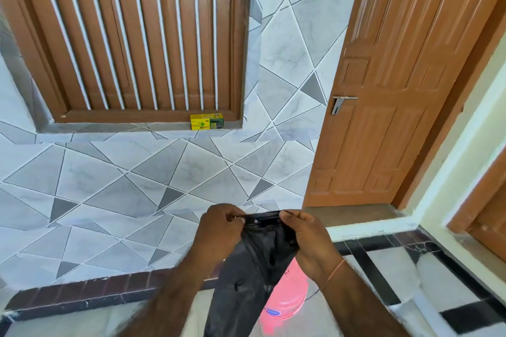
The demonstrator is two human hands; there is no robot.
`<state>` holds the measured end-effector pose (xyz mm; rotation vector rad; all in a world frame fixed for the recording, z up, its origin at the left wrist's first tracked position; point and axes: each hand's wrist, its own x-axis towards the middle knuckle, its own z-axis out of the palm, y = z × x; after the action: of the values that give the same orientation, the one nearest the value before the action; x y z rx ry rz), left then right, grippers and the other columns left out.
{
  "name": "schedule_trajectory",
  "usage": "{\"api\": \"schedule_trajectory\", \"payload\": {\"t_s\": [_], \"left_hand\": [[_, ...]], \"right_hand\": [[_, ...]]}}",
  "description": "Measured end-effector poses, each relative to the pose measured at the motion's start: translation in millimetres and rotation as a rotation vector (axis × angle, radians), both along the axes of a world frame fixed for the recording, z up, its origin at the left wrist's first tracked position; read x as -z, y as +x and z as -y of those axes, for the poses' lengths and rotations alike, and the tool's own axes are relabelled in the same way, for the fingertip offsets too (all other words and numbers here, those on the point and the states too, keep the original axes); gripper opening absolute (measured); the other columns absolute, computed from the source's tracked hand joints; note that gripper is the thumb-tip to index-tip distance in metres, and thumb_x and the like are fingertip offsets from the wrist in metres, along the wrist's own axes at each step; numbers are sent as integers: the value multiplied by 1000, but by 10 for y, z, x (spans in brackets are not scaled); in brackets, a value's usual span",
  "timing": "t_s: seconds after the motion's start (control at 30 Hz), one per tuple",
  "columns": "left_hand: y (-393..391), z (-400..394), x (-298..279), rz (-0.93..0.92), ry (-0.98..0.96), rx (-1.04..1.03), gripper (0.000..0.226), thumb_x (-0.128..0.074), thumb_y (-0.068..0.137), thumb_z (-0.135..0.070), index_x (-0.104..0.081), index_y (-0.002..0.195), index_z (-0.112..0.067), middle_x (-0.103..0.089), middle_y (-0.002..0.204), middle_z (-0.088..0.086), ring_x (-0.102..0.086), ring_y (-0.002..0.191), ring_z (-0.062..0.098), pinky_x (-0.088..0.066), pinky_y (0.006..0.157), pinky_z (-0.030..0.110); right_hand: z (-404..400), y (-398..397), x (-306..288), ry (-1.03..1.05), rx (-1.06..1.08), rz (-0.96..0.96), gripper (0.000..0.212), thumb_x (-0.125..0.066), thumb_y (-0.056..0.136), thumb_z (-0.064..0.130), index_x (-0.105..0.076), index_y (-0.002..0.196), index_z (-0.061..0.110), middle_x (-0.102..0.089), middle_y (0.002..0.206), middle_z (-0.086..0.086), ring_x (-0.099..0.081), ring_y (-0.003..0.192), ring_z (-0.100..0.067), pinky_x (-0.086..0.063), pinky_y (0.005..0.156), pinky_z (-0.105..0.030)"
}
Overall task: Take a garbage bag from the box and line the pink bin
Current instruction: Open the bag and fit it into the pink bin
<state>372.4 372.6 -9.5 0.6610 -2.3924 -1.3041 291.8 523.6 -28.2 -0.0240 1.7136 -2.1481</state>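
We've got the left hand (219, 227) pinching one end of the black garbage bag (257, 260) at its top edge, w/ the bag hanging limp between both arms. It's thin, crinkly plastic: v. light, floppy, prob. a bit slick and clingy, so we'd rub the top edge apart at the mouth to open it. The right hand (306, 241) pinches the other end. Pink bin (287, 295), smooth rounded plastic, sits on the floor just under the bag. The yellow box (207, 122), stiff card, is on the window ledge, well apart.
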Motion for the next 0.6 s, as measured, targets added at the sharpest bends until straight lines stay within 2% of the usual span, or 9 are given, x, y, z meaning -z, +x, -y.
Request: {"api": "schedule_trajectory", "payload": {"t_s": [0.03, 0.1, 0.17, 0.27, 0.3, 0.37, 0.43, 0.53, 0.6], "left_hand": [[-5, -33, 3, 72, -180, -13, 20, -54, 87, -11, -67, 78, -23, -64, 87, -5, -62, 82, 19, -50, 76, 27], [-28, -121, 3, 185, -412, -40, 22, -46, 85, -9, -64, 87, -22, -58, 97, -1, -60, 91, 24, -48, 78, 31], [-45, -220, -23, 251, -487, -61, 23, -44, 85, -8, -61, 93, -21, -57, 102, 2, -60, 94, 26, -50, 78, 34], [-144, -335, -46, 319, -536, -78, 24, -50, 87, -8, -61, 103, -21, -58, 109, 3, -60, 102, 26, -52, 85, 37], [-169, -344, -51, 334, -505, -73, 25, -53, 86, -6, -62, 102, -23, -61, 109, 1, -60, 102, 25, -52, 86, 36], [-222, -379, -87, 338, -376, -29, 27, -54, 83, -4, -63, 85, -30, -65, 100, -2, -62, 96, 21, -50, 82, 27], [-263, -440, -152, 301, -193, 26, 33, -49, 83, 0, -63, 71, -28, -63, 85, -5, -61, 82, 13, -46, 70, 19], [-265, -597, -265, 180, 250, 31, 34, -43, 83, 3, -66, 66, -15, -59, 67, 3, -53, 62, 16, -43, 58, 19], [-273, -688, -280, 103, 494, 11, 36, -43, 85, 0, -65, 60, -16, -56, 63, 8, -49, 59, 19, -40, 53, 22]], "right_hand": [[-62, -46, -21, 98, 16, -100, 8, -67, 87, 7, -72, 80, 7, -73, 87, -19, -66, 78, -24, -54, 75, -32], [-195, -149, -67, 323, 55, -359, 10, -68, 86, 6, -70, 77, 12, -71, 78, -4, -64, 71, -6, -49, 65, -14], [-301, -231, -122, 395, 46, -531, 12, -69, 84, 2, -68, 75, 11, -67, 69, 4, -59, 58, 5, -44, 57, -5], [-488, -392, -112, 433, -69, -634, 22, -69, 82, -1, -70, 73, 19, -70, 72, 7, -61, 62, 5, -46, 64, -7], [-537, -448, -95, 460, -98, -659, 27, -68, 83, -2, -70, 74, 24, -71, 76, 10, -63, 67, 5, -47, 67, -6], [-631, -569, -65, 533, -108, -730, 31, -64, 84, -3, -69, 76, 27, -70, 81, 14, -64, 75, 4, -47, 73, -5], [-703, -697, -64, 588, -47, -798, 25, -64, 84, -2, -70, 83, 22, -71, 85, 8, -65, 81, -5, -51, 80, -17], [-741, -813, -71, 773, 123, -939, 20, -67, 81, 3, -68, 100, 12, -69, 98, -7, -63, 92, -25, -51, 87, -36], [-708, -747, -74, 834, 263, -1114, 21, -71, 78, 5, -63, 96, 11, -63, 93, -9, -59, 87, -30, -51, 80, -41]]}}
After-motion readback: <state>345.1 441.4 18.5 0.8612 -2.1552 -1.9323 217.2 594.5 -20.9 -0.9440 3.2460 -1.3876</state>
